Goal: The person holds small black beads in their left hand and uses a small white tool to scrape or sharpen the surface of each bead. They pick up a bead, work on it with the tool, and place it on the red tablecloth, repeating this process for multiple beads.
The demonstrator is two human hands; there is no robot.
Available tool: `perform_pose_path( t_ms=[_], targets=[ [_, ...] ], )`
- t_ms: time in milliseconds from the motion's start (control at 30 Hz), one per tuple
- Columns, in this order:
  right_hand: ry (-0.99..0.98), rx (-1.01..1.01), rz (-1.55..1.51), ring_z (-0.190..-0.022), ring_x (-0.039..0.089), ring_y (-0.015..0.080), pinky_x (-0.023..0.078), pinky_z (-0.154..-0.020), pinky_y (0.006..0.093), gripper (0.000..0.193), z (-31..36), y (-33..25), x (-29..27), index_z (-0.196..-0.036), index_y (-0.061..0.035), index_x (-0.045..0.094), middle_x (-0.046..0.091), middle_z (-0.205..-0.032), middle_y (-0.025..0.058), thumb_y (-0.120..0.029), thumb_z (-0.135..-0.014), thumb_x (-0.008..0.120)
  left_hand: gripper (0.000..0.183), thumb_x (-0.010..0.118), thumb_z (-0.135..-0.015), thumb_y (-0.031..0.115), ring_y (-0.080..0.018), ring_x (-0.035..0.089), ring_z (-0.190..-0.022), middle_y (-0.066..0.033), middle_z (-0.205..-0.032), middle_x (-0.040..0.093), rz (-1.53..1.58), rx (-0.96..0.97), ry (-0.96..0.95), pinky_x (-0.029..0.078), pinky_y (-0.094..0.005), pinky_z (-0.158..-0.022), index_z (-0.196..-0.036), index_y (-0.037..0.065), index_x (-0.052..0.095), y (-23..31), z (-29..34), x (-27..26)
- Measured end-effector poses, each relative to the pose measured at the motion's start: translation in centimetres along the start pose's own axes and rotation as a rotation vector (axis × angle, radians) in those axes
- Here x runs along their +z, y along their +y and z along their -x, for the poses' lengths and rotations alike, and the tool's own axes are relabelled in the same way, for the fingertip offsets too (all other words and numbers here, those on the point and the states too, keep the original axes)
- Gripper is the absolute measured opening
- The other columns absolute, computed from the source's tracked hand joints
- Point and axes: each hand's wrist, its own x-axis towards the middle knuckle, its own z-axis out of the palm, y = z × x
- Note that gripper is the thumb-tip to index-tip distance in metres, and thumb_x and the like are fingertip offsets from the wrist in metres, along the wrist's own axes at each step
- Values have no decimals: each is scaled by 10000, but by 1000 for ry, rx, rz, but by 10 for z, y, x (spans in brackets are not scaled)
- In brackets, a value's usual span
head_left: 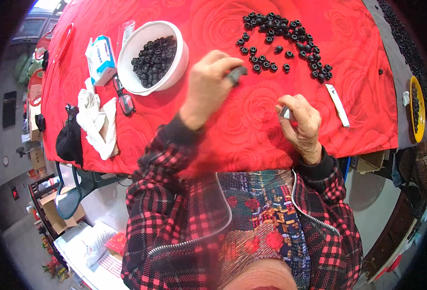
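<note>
My left hand point(205, 92) is raised over the table between the white bowl and the loose parts. Its fingers are closed on a small black part point(236, 75), which is smeared by motion. To the right, my right hand point(301, 123) is curled around a small silvery metal piece point(285, 112); most of it is hidden in the fingers. Several small round black parts with hollow centres point(271, 24) lie scattered beyond both hands. Left of my left hand, the white bowl point(180, 60) holds a heap of similar black parts point(154, 60).
A white strip-shaped object point(338, 106) lies right of my right hand. Farther left are a tissue pack point(101, 60), eyeglasses point(126, 103), white cloth gloves point(97, 123) and a black cap-like item point(69, 137). A yellow tray point(419, 133) sits beyond the red tablecloth point(368, 111).
</note>
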Motion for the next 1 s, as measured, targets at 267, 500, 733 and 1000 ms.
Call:
perform_pose_path(
  t_ms=[267,500,733,1000],
  targets=[
    [-33,65,15,-582,541,258,434,-518,344,392,2,3,-2,-966,-26,568,510,-699,98,53,-592,657,248,726,-714,237,-278,620,-695,-126,-764,631,-126,-204,-143,486,-360,-626,-837,29,674,2,-10,49],
    [-33,79,4,-590,546,259,438,-523,341,395,1,3,-1,-971,-29,566,518,-711,102,53,-596,661,266,625,-785,76,-210,635,-752,-117,-902,649,32,-144,-72,502,-317,-630,-1046,26,620,2,1,45],
    [-11,172,-144,-614,568,217,441,-531,302,352,-7,-14,-5,-955,-28,592,548,-721,93,70,-624,660,308,553,-889,93,-141,633,-749,-95,-959,644,1345,-772,-224,531,-238,-591,-1165,-44,560,29,28,9],
    [-76,84,-295,-605,503,112,385,-520,233,354,-6,-21,2,-1049,-7,617,562,-754,50,89,-709,648,305,569,-895,150,-136,628,-701,-108,-936,651,1560,-985,-267,527,-263,-528,-1139,-32,564,47,59,1]
  ],
)
